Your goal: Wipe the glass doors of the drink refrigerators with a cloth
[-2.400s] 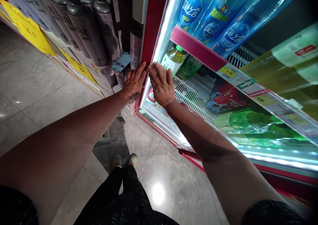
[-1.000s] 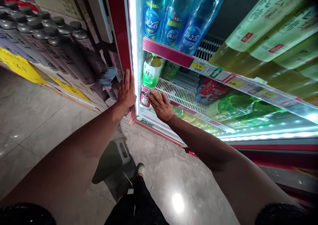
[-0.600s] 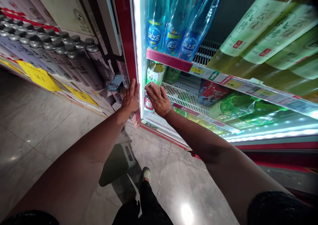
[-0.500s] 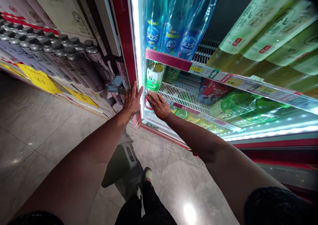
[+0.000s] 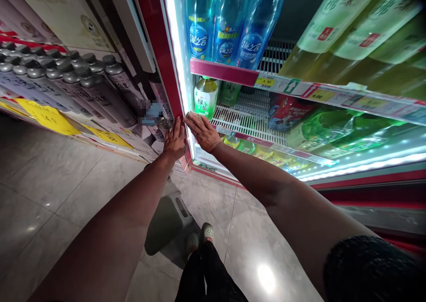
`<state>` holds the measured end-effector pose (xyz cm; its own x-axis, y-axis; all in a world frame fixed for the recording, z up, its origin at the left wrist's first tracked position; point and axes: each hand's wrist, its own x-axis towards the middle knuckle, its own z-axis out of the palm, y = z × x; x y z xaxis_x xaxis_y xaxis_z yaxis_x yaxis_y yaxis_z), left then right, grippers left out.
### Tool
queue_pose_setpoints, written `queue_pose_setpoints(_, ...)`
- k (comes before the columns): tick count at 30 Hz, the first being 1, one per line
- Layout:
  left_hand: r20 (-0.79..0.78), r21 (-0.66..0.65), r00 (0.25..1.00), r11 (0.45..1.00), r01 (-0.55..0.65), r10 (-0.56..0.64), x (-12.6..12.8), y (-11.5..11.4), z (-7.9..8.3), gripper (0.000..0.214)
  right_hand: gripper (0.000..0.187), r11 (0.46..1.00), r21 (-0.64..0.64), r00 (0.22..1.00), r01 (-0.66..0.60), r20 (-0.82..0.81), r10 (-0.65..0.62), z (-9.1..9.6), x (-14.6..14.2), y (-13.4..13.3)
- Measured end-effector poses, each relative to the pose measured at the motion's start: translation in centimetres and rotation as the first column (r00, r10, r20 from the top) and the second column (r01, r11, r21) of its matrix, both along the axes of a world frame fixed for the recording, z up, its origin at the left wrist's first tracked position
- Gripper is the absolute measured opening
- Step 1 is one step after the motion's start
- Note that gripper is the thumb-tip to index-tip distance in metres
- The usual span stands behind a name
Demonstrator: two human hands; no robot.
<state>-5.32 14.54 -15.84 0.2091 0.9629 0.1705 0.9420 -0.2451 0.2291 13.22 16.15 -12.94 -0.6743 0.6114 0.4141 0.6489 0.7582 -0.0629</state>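
Note:
My right hand [image 5: 203, 132] presses a small pale cloth [image 5: 192, 115] flat against the glass of a lit drinks fridge, close to the glass's left edge. The cloth pokes out past my fingertips. My left hand [image 5: 175, 138] lies flat, fingers together, on the fridge's red frame [image 5: 153, 49] right beside my right hand. Behind the glass, just above the cloth, stands a green tea bottle [image 5: 205, 100] on a white wire shelf [image 5: 248, 117].
Blue bottles [image 5: 226, 31] fill the shelf above, with green and yellow bottles [image 5: 333, 129] to the right. Left of the fridge, rows of grey-capped bottles [image 5: 83, 82] stand over yellow price tags [image 5: 46, 115]. A grey stool [image 5: 166, 222] sits beside my feet [image 5: 199, 237] on the tiled floor.
My right hand has slid the cloth up and down along the left edge of the glass. My left hand has stayed on the red frame, shifting slightly.

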Motion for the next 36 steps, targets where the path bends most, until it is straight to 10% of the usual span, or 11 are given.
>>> queue_pose_setpoints(18,0.012,-0.068,0.999,0.996,0.049,-0.048,-2.1,0.4,-1.5,0.081,0.068,0.991,-0.116,0.992,0.070,0.113,-0.057,-4.7,-3.3,0.1)
queue_pose_setpoints(36,0.107,-0.035,0.992,0.997,0.066,-0.062,-1.3,-0.3,-1.2,0.071,0.076,0.995,-0.079,0.992,0.068,0.111,-0.059,-4.6,-0.3,-0.9)
